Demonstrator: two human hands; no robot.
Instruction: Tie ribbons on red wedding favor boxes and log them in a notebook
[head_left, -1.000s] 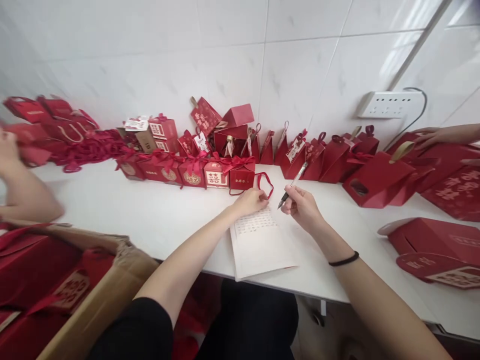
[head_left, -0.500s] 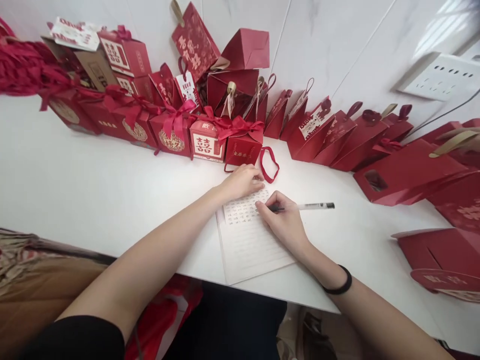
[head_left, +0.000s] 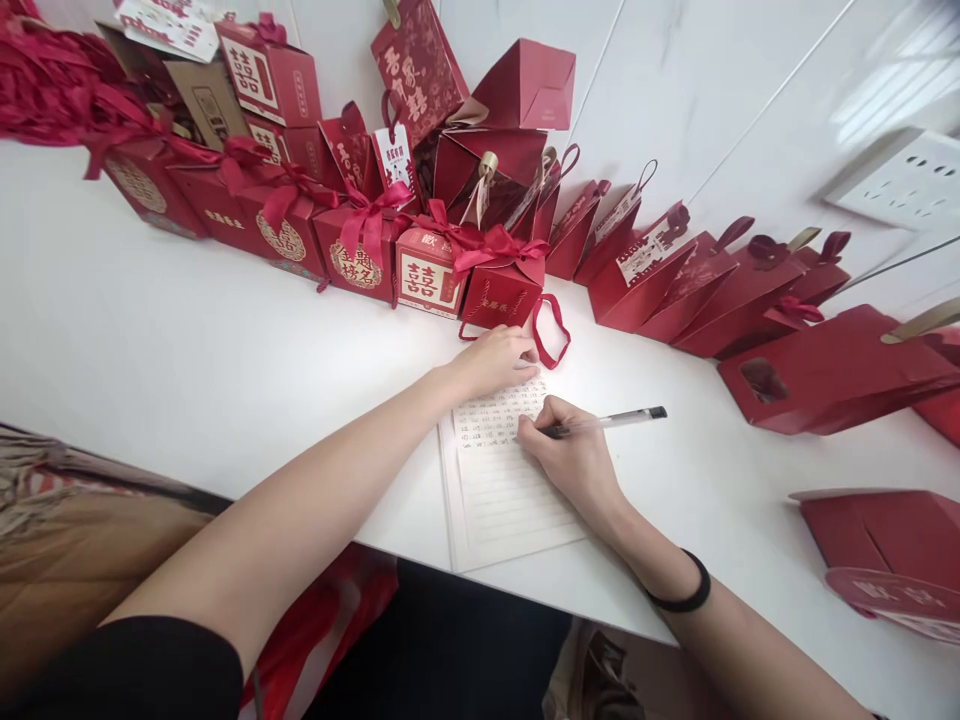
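Note:
A lined sheet of paper (head_left: 502, 490) with several rows of writing at its top lies on the white table (head_left: 187, 370). My right hand (head_left: 570, 455) is closed on a clear pen (head_left: 615, 421), its tip down on the written lines. My left hand (head_left: 499, 357) rests with curled fingers on the paper's top edge. Just beyond it stands a small red gift box with a ribbon bow (head_left: 501, 290) and a red ribbon loop (head_left: 553, 332).
A long row of red gift boxes and bags (head_left: 352, 240) lines the tiled wall, continuing right (head_left: 697, 285). Flat red boxes (head_left: 877, 530) lie at the right edge. A power strip (head_left: 900, 180) hangs on the wall. A cardboard box (head_left: 67, 560) sits at lower left.
My view dropped and moved closer to the table. My right hand turned the pen from raised to tip down on the paper, then slid slightly down the written lines. My left hand stayed on the paper's top.

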